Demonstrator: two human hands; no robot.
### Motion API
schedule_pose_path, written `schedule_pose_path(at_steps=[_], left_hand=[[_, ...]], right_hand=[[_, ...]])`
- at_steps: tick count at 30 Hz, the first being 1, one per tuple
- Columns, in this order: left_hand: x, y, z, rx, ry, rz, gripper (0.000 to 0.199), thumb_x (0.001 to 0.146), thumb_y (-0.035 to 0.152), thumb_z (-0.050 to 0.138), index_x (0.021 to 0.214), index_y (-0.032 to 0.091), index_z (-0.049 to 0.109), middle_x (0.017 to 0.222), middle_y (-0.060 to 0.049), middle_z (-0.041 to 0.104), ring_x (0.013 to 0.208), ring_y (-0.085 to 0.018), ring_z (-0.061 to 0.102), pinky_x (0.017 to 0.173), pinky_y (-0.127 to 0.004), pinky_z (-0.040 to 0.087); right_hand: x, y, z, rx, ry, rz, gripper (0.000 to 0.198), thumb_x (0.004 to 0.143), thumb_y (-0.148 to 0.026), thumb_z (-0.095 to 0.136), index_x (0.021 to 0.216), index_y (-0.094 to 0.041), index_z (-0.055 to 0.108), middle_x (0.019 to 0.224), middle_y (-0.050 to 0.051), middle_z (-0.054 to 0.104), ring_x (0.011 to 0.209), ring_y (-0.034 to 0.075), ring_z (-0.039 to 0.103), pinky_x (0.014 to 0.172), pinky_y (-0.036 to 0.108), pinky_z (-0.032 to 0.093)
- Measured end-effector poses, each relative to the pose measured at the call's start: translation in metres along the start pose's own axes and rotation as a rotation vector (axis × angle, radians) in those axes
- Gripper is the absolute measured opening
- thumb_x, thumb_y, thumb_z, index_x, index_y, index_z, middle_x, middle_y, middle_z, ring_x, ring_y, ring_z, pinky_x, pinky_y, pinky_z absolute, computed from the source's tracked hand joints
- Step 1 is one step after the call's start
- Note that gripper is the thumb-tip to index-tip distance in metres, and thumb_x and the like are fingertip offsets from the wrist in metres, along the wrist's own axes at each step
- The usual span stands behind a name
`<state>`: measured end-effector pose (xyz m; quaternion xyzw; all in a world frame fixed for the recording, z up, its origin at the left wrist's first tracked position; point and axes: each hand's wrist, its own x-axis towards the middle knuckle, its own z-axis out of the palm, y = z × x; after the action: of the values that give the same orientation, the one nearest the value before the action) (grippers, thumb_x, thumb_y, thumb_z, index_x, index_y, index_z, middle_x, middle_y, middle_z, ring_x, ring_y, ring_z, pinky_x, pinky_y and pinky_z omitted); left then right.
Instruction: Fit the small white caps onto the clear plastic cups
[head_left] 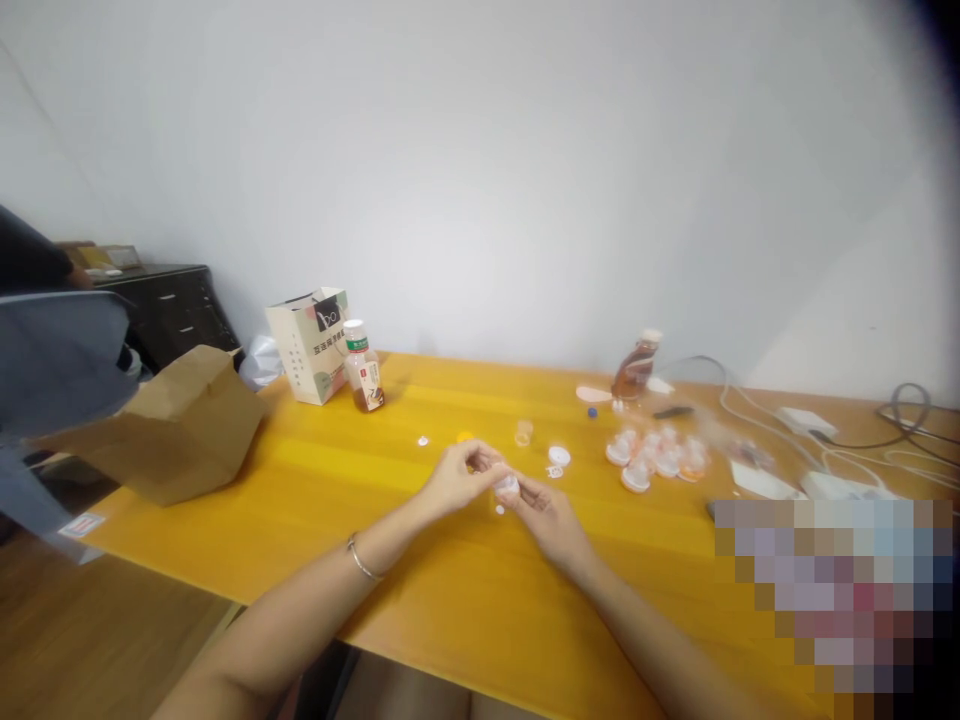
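My left hand (pixel 463 474) and my right hand (pixel 546 515) meet over the middle of the table, both closed on one small whitish plastic piece (pixel 507 485). What kind of part it is, I cannot make out. A tiny white disc (pixel 500 510) shows just below it. Behind my left fingers lies a yellow piece (pixel 466 437), partly hidden. Beyond my right hand are a white round cap (pixel 559 456), a small white toothed part (pixel 554 471) and a clear little cup (pixel 523 432). Farther left sits another small white part (pixel 423 440).
Several clear-and-orange domed pieces (pixel 660 455) cluster at right, near a brown bottle (pixel 636 366), a blue cap (pixel 592 412) and cables (pixel 780 420). A drink bottle (pixel 364 368) and a paper bag (pixel 311 345) stand at left, beside an open cardboard box (pixel 187 425). A person's sleeve (pixel 30 255) shows far left.
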<state>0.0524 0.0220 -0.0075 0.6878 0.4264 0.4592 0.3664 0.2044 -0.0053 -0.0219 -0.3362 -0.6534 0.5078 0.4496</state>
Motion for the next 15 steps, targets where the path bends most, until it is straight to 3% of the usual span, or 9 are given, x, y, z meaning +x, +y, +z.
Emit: schedule_pose_path(at_steps=[5, 15], left_hand=[[-0.004, 0.005, 0.006, -0.037, 0.058, -0.053, 0.028, 0.062, 0.035, 0.066, 0.071, 0.012, 0.054, 0.065, 0.0, 0.057, 0.058, -0.008, 0.049, 0.06, -0.021, 0.04], [-0.007, 0.009, 0.007, -0.11, 0.042, -0.011, 0.021, 0.066, 0.028, 0.064, 0.079, 0.013, 0.057, 0.074, -0.003, 0.06, 0.069, -0.011, 0.052, 0.069, -0.024, 0.041]], right_hand=[[-0.002, 0.003, 0.0, -0.117, 0.039, -0.036, 0.038, 0.074, -0.035, 0.055, 0.11, -0.023, 0.055, 0.108, 0.004, 0.061, 0.101, 0.024, 0.053, 0.093, 0.041, 0.038], [0.0, -0.008, -0.001, 0.071, 0.014, 0.007, 0.036, 0.068, -0.039, 0.062, 0.1, -0.024, 0.062, 0.1, 0.003, 0.065, 0.096, 0.024, 0.056, 0.091, 0.041, 0.038]])
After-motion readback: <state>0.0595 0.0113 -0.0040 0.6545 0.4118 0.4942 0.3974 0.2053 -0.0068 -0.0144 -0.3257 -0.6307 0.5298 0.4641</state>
